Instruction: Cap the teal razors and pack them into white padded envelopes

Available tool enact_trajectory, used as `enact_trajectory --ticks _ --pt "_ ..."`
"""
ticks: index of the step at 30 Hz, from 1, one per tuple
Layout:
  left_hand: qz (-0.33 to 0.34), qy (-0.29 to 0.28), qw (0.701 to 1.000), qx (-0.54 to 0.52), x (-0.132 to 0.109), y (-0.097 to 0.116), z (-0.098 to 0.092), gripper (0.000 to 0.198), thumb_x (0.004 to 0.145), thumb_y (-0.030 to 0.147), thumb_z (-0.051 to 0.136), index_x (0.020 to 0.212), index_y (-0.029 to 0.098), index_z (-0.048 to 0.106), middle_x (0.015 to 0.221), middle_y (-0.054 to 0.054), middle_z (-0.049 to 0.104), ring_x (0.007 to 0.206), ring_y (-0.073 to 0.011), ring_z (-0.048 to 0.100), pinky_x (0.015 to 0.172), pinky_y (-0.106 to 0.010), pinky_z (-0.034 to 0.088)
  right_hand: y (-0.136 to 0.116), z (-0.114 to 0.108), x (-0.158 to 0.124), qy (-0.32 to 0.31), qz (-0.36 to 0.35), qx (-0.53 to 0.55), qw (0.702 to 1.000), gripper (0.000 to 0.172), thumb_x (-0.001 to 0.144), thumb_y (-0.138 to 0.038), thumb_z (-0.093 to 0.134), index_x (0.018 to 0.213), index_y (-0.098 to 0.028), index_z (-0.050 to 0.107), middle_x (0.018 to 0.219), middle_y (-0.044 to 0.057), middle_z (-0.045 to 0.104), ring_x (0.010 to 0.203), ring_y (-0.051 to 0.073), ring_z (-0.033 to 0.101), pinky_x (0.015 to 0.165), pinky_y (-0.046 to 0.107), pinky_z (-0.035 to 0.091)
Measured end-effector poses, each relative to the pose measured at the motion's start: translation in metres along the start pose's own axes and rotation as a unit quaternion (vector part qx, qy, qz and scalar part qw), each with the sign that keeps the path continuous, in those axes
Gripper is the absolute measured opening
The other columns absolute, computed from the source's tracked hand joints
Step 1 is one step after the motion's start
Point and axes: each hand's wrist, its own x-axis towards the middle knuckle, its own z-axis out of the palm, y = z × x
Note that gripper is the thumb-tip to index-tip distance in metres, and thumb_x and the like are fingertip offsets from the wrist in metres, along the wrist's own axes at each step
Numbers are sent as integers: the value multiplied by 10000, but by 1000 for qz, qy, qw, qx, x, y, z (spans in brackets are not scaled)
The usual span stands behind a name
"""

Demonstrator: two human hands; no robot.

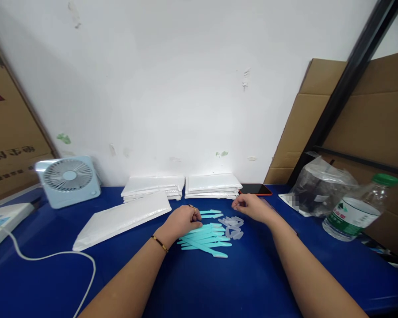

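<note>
A heap of several turquoise plastic sticks [206,239] lies on the blue table [219,287] in front of me. Beside it, to the right, sits a small pile of clear plastic caps [232,226]. My left hand [182,221] rests on the left edge of the turquoise heap with its fingers curled over the sticks; a ring shows on one finger and a thin bracelet on the wrist. My right hand [252,206] hovers just behind the clear caps, fingers pinched together; what they hold, if anything, is too small to see.
Two stacks of white padded envelopes [152,186] [213,185] stand against the wall, one loose envelope [122,219] lies to the left. A small fan [68,179], white cable [53,256], phone [256,189], clear bag [320,187] and water bottle [358,208] surround them. Cardboard leans on both sides.
</note>
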Motion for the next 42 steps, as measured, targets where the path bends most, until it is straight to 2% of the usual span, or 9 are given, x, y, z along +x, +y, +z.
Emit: enact_trajectory --ticks 3,6,9,13,17,20,26,37,42 --pt "-1 -36 999 -10 -1 2 0 114 726 282 569 769 213 649 761 12 642 676 -116 574 568 -192 383 10 -9 -7 -72 42 -9 996 167 613 -311 681 741 -203 691 668 6 647 607 155 564 515 227 373" --pt "-18 3 999 50 -2 4 1 131 745 214 512 718 213 640 752 3 649 681 -130 573 581 -212 374 12 -6 -7 -87 34 -21 995 199 568 -312 715 737 -211 690 670 2 643 599 153 562 505 223 368" --pt "-40 54 994 88 -2 5 2 136 766 274 515 727 216 631 780 -11 647 709 -149 576 583 -228 366 10 2 -4 -60 14 -26 998 109 639 -275 648 712 -200 679 667 13 643 600 150 568 516 221 379" --pt "-56 17 997 48 -2 3 3 97 706 317 609 719 221 621 734 11 649 671 -137 575 548 -218 347 5 10 1 -3 7 -97 995 66 662 -206 596 673 -192 660 698 39 655 612 156 571 526 226 364" --pt "-70 10 997 33 -2 3 2 107 735 305 583 723 204 617 702 4 645 653 -133 573 551 -222 348 0 17 4 47 14 -176 983 64 641 -157 592 676 -188 635 764 57 655 649 163 562 538 229 335" --pt "-75 50 996 29 -2 4 -1 113 757 297 557 757 201 616 747 -4 645 700 -139 577 579 -228 363 -4 18 4 40 -10 -99 994 65 701 -199 565 737 -181 616 720 36 631 632 141 540 544 215 346" --pt "-69 93 993 20 0 7 -5 100 772 289 545 767 205 598 757 5 624 735 -142 569 612 -236 375 -18 16 -1 -10 -72 82 994 280 812 -405 496 848 -168 640 684 10 605 587 117 497 528 207 358" --pt "-44 97 994 22 2 8 -1 90 776 285 548 782 208 593 765 4 620 735 -143 560 612 -236 369 -35 26 0 -5 -111 90 990 239 807 -335 513 869 -172 676 771 34 652 640 130 539 569 223 390" --pt "-44 116 992 39 2 9 1 115 779 281 554 862 217 603 866 -9 626 838 -161 562 700 -247 396 -34 35 7 18 -112 74 991 216 804 -293 512 885 -188 682 824 38 659 694 140 561 618 235 411"
